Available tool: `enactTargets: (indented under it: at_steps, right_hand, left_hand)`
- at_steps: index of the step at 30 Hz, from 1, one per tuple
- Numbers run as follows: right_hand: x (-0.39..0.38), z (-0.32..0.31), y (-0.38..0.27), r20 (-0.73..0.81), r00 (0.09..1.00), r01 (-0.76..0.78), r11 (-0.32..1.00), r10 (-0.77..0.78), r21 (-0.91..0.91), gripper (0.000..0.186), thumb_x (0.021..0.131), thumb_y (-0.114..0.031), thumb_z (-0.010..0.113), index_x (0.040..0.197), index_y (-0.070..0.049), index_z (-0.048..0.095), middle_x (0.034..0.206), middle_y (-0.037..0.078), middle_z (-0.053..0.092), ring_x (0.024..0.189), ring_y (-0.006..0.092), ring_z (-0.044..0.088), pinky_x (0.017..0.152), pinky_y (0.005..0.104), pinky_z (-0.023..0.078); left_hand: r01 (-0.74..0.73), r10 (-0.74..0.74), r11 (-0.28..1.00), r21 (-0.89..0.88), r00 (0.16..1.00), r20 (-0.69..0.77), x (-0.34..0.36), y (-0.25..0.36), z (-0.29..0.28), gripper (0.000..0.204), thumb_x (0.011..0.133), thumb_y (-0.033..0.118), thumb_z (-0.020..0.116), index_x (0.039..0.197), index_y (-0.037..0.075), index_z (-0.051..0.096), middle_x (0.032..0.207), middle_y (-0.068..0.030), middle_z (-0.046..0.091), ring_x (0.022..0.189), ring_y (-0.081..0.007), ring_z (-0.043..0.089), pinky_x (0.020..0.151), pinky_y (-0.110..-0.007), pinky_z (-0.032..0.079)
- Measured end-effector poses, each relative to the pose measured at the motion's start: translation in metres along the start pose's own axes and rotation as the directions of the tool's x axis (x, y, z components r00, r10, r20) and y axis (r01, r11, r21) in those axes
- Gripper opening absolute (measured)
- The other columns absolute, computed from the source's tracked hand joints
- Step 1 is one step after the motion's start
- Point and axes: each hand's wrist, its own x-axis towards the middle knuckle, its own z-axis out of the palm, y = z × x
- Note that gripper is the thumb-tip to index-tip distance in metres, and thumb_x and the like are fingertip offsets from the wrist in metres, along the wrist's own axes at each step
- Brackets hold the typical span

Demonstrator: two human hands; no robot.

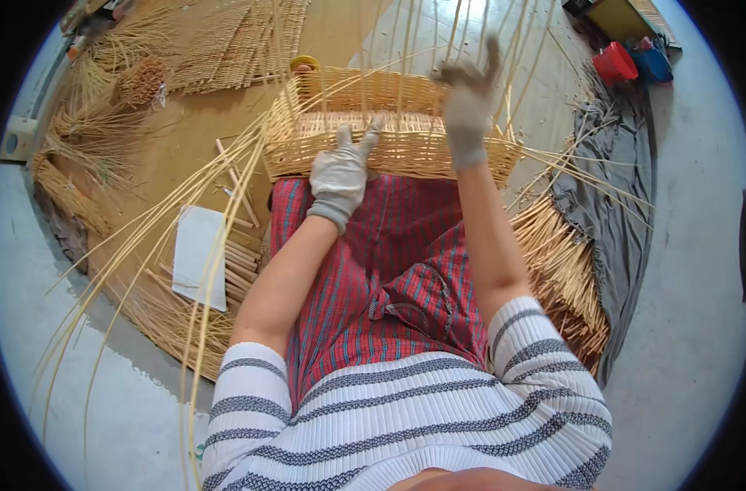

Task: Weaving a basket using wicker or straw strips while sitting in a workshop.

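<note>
A rectangular woven basket [307,157] of pale cane rests at the far end of my lap, on red plaid cloth [332,278], with long upright stakes and loose strands trailing left and right. My left hand [339,172], in a pale glove, grips the basket's near wall left of its middle, fingertips reaching over the rim. My right hand [467,98], also gloved, with darkened fingertips, is raised at the basket's right end among the stakes; motion blurs its fingers, so whether they hold a strand cannot be made out.
Woven mats [230,41] and cane bundles [103,123] lie back left. A white sheet [197,258] covers short sticks at my left. Cut cane [557,278] lies on grey cloth [610,245] at my right. Red [613,65] and blue [653,61] containers stand back right; a yellow bowl [304,61] sits behind the basket.
</note>
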Motion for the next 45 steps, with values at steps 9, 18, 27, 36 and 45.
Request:
enactTargets:
  at_steps: [9, 18, 27, 36, 45]
  right_hand:
    - [-0.001, -0.06, 0.005, 0.078, 0.992, 0.13, 0.833, -0.104, -0.538, 0.032, 0.101, 0.001, 0.058, 0.131, -0.008, 0.064, 0.112, 0.011, 0.076, 0.117, 0.0188, 0.07, 0.09, 0.0344, 0.059]
    - [-0.046, -0.174, 0.008, -0.359, 0.907, -0.332, 0.898, 0.219, -0.29, 0.029, 0.098, 0.0, 0.064, 0.127, -0.004, 0.062, 0.104, 0.012, 0.076, 0.099, 0.0228, 0.074, 0.086, 0.0352, 0.06]
    - [-0.037, -0.217, 0.031, 0.11, 0.99, 0.126, 0.194, -0.091, -0.973, 0.032, 0.098, -0.02, 0.068, 0.13, -0.023, 0.069, 0.1, 0.015, 0.077, 0.1, 0.0358, 0.073, 0.098, 0.0454, 0.054]
    - [-0.075, -0.107, -0.008, -0.33, 0.903, -0.381, 0.868, 0.275, -0.318, 0.032, 0.104, -0.02, 0.069, 0.134, -0.009, 0.068, 0.113, 0.012, 0.075, 0.093, 0.0261, 0.071, 0.087, 0.0419, 0.056]
    - [-0.153, 0.138, -0.102, 0.687, 0.719, 0.027, 0.983, 0.106, -0.18, 0.03, 0.092, -0.009, 0.076, 0.121, -0.009, 0.075, 0.102, 0.012, 0.076, 0.092, 0.0323, 0.073, 0.084, 0.0411, 0.059]
  left_hand:
    - [-0.213, 0.188, 0.961, -0.174, 0.971, -0.149, 0.004, 0.092, -0.01, 0.082, 0.09, 0.026, 0.079, 0.161, 0.039, 0.042, 0.139, -0.0158, 0.053, 0.092, -0.034, 0.07, 0.082, -0.049, 0.059]
    - [-0.504, 0.422, 0.857, -0.111, 0.809, -0.41, 0.024, 0.146, -0.009, 0.07, 0.095, 0.016, 0.069, 0.159, 0.035, 0.047, 0.131, -0.0176, 0.056, 0.096, -0.0351, 0.072, 0.086, -0.05, 0.059]
    - [-0.294, 0.323, 0.914, -0.279, 0.944, 0.065, 0.039, 0.193, -0.001, 0.069, 0.1, 0.008, 0.057, 0.16, 0.04, 0.044, 0.134, -0.0197, 0.055, 0.103, -0.0381, 0.072, 0.088, -0.047, 0.062]
    - [-0.084, -0.642, -0.171, -0.982, 0.766, 0.046, -0.069, -0.079, 0.004, 0.018, 0.096, 0.009, 0.076, 0.115, 0.009, 0.074, 0.094, -0.0083, 0.074, 0.081, -0.0216, 0.072, 0.074, -0.036, 0.06]
    - [-0.342, -0.693, 0.244, -0.908, 0.593, -0.41, -0.064, -0.133, 0.028, 0.023, 0.094, 0.014, 0.082, 0.112, 0.002, 0.075, 0.103, -0.008, 0.079, 0.095, -0.018, 0.074, 0.086, -0.032, 0.059]
